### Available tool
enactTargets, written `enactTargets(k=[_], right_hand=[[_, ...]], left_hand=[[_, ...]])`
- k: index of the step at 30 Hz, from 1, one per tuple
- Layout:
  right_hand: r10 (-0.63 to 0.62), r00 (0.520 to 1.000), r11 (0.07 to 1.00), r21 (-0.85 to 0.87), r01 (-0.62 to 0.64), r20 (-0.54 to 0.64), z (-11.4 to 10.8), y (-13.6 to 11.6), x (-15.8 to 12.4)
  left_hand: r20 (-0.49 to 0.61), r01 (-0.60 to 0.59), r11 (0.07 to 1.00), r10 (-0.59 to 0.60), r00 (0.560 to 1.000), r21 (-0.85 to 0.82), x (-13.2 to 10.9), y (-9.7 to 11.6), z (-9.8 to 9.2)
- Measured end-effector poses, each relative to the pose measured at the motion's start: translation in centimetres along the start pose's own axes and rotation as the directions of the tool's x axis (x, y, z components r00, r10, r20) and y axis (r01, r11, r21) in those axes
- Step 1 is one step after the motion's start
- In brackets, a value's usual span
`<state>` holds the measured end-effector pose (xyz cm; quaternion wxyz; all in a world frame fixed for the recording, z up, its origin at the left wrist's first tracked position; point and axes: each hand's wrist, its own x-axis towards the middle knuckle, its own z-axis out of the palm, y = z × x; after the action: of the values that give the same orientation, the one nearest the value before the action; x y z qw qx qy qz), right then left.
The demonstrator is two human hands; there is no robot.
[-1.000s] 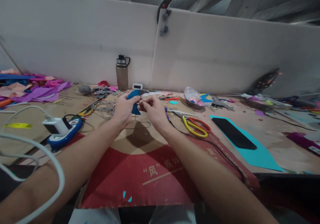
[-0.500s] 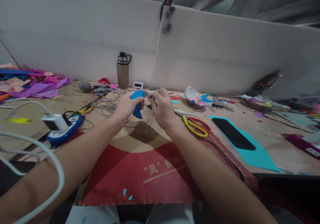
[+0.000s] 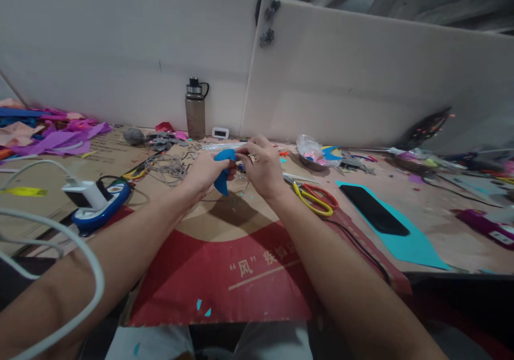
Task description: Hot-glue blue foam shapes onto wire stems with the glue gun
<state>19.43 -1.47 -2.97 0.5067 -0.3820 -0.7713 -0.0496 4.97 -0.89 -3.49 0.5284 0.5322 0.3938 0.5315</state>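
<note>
My left hand (image 3: 204, 171) pinches a curved blue felt-like piece (image 3: 221, 177), which hangs down below its fingers. My right hand (image 3: 263, 166) is closed at the upper right edge of that piece, its fingertips touching or very close to it. Whatever the right fingers pinch is too small to make out. Both hands are raised over a cardboard sheet (image 3: 225, 274) with a red printed area. Scissors (image 3: 315, 198) with yellow and red handles lie to the right of my right hand.
Left: a blue power strip (image 3: 100, 210) with a white plug and looping cables, tangled grey cord (image 3: 166, 168). Behind: a bottle (image 3: 195, 111), a small clock (image 3: 220, 132), a white partition. Right: a black phone (image 3: 373, 210) on turquoise sheet, a bowl (image 3: 311, 162) holding plastic-wrapped bits.
My right hand's fingertips have come closer to the top of the blue piece, closing the small gap between the hands. The view has shifted slightly.
</note>
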Motion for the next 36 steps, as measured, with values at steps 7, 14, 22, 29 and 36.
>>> enactTargets(k=[7, 14, 22, 29, 36], right_hand=[[0.127, 0.991, 0.988, 0.093, -0.124, -0.029, -0.2, 0.8, 0.2], [0.178, 0.984, 0.972, 0.154, -0.176, -0.003, -0.8, 1.1, 0.3], [0.201, 0.979, 0.966, 0.161, -0.202, 0.025, -1.0, 1.3, 0.3], [0.331, 0.936, 0.889, 0.293, -0.353, 0.124, -1.2, 1.3, 0.3], [0.400, 0.905, 0.833, 0.353, -0.426, 0.149, -1.3, 1.3, 0.2]], left_hand=[[0.065, 0.063, 0.998, -0.064, 0.996, 0.009, -0.1, -0.1, 0.0], [0.098, 0.111, 0.993, -0.114, 0.989, 0.043, -0.2, 0.0, -0.1], [0.117, 0.137, 0.987, -0.146, 0.982, 0.079, -0.7, 0.5, 0.1], [0.155, 0.102, 0.993, -0.110, 0.982, 0.060, -0.9, 0.8, 0.2], [0.194, 0.026, 0.995, -0.045, 0.980, 0.097, -0.8, 0.7, -0.1]])
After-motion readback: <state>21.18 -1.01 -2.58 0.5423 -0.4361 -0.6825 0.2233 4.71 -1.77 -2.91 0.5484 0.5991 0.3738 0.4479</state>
